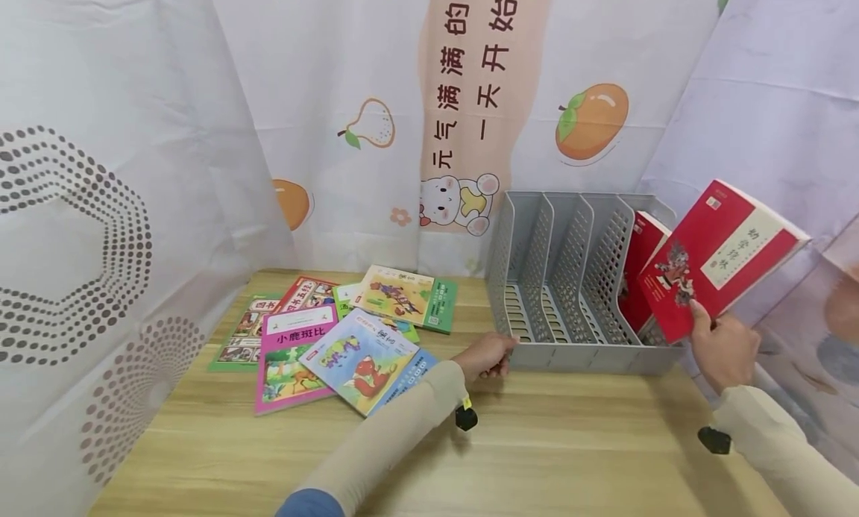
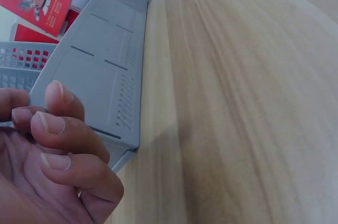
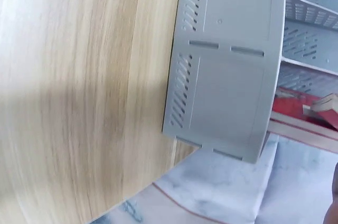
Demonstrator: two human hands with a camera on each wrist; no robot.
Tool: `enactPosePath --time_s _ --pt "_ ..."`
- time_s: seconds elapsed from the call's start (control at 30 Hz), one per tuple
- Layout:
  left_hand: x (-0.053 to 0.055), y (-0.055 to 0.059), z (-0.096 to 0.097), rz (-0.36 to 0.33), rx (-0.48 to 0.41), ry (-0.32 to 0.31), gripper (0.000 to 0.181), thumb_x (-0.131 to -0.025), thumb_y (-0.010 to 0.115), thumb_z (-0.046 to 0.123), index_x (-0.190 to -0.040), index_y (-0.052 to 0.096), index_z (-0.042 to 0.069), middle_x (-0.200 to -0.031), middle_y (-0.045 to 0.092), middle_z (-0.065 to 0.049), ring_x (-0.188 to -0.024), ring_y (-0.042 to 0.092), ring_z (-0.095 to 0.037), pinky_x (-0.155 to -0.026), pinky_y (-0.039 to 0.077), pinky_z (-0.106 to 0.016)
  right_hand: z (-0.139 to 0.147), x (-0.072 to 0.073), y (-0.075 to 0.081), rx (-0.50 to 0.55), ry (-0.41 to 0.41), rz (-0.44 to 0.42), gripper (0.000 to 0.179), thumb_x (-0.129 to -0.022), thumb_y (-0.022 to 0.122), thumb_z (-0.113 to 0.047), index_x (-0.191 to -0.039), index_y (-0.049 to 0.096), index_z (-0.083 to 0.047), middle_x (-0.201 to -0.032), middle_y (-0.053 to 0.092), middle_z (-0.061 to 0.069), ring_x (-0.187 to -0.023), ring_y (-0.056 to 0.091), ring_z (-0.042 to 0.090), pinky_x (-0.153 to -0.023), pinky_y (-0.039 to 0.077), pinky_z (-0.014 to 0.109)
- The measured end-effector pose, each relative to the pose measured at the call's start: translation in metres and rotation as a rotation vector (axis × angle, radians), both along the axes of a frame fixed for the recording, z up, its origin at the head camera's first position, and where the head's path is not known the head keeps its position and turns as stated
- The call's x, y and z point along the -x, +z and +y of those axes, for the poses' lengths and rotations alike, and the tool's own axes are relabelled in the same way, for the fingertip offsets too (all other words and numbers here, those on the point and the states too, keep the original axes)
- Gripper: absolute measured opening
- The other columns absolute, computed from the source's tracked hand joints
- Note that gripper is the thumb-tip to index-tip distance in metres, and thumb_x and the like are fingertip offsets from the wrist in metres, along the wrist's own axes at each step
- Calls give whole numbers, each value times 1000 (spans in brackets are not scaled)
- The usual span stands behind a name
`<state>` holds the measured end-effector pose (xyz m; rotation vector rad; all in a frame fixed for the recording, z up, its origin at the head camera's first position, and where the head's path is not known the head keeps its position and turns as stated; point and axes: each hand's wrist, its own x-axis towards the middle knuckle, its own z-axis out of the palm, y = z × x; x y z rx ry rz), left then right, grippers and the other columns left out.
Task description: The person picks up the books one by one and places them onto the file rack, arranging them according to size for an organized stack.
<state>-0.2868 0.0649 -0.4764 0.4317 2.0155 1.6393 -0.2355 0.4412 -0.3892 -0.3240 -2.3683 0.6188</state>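
Your right hand [image 1: 726, 351] gripped a red book [image 1: 721, 252], thumb lying on its front cover. You held this book tilted over the right end of the grey rack [image 1: 570, 358], which stood at the far right of the wooden table [image 1: 570, 442]. In the rack's rightmost compartment leaned a second red volume [image 1: 640, 256], partly hidden behind the one you held. Your left hand [image 1: 485, 355] was at the rack's near left corner, fingers curled, with thumb and a fingertip pinching the rim.

To the left of that hand, several thin books overlapped on the table. A blue fox book [image 1: 365, 360] lay nearest your left forearm, partly over a pink deer book [image 1: 295, 364]; farther back was an orange and green book [image 1: 396, 297]. Behind everything hung a white curtain [image 1: 335, 47] printed with fruit and lettering.
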Motion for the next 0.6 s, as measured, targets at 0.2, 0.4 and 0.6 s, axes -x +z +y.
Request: enactPosePath --time_s 0.2,0.4,0.6 --pt "-5 -2 4 -7 19 5 63 -111 42 40 -58 47 8 -50 49 -4 -39 32 -14 -40 24 -30 1 7 -9 -3 10 -56 60 -107 46 -40 -102 65 17 -91 67 38 -87 59 60 -82 39 67" --pt "-9 -1 10 -15 29 12 62 -111 43 41 -59 46 7 -51 49 -5 -41 31 -15 -41 23 -31 2 14 -16 31 24 -124 58 -109 45 -38 -87 66 12 -54 63 14 -65 64 44 -84 36 62" --pt "-11 0 14 -13 33 5 63 -111 43 41 -58 47 7 -51 49 -5 -40 30 -15 -39 25 -30 2 21 -18 92 50 -270 52 -110 41 -37 -99 62 10 -49 62 -1 -49 62 17 -70 39 43"
